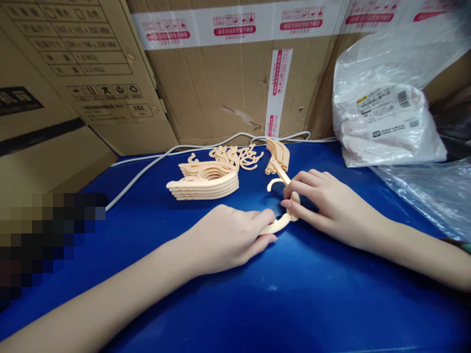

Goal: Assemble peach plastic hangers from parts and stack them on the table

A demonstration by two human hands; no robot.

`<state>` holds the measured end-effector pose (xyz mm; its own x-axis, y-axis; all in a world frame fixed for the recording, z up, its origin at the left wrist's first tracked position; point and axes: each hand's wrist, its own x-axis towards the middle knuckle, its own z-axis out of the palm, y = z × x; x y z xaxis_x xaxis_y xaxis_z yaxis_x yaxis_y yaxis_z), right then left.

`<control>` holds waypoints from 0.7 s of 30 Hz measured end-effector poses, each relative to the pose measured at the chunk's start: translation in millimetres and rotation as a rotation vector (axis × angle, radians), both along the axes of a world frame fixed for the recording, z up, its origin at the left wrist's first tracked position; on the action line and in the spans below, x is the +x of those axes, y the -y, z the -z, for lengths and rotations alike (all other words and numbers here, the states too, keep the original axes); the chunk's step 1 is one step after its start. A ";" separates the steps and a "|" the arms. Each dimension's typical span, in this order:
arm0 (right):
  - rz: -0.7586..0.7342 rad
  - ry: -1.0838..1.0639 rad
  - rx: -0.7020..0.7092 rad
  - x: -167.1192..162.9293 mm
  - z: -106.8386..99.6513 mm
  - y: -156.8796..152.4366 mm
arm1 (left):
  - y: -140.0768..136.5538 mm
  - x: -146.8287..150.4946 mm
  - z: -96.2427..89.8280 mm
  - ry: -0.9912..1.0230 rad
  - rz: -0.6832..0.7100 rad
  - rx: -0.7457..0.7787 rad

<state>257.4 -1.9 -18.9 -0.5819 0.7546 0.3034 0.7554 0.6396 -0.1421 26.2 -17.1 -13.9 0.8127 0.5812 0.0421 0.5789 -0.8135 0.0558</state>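
Note:
Both my hands grip parts of one cream plastic folding hanger [278, 225] just above the blue table. Its curved arm is pinched between the thumb and fingers of my left hand [235, 240]. My right hand [324, 201] closes around the joint end and the other arm, and a hook [274, 184] sticks out to the left of its fingers. The fingers hide part of the joint. Beyond them lies a neat stack of folded hangers [206, 189], with a pile of loose hooks [235, 156] behind it. Several loose hanger arms [281, 152] lie behind my right hand.
Cardboard boxes [228, 83] wall off the back and left of the blue table [235, 314]. A white cable [147, 171] runs along the back. At the right stand a white plastic bag [390, 113] with a label and clear plastic film [430, 191]. The left edge is pixelated.

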 end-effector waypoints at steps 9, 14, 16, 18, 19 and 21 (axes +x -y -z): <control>-0.032 -0.018 0.012 -2.6 3.1 2.8 | -0.3 -0.5 0.8 0.027 0.044 0.037; -0.031 0.040 0.045 -1.4 6.8 -0.2 | 0.9 -1.1 -0.3 0.015 0.039 0.000; -0.028 0.051 0.070 0.1 8.7 -2.5 | 0.7 -0.9 -1.0 0.003 0.029 -0.006; -0.027 0.053 0.083 1.4 10.3 -4.9 | 0.4 -0.5 -1.6 -0.007 0.025 -0.009; -0.026 0.051 0.084 1.8 10.9 -5.8 | 0.3 -0.4 -1.5 -0.010 0.024 -0.007; -0.025 0.045 0.079 2.4 11.6 -7.2 | 0.2 -0.3 -0.7 -0.004 0.024 0.010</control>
<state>259.8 5.3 -30.4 -0.6147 0.7141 0.3349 0.7435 0.6664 -0.0564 25.9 -17.3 -13.2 0.8265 0.5612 0.0450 0.5595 -0.8276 0.0453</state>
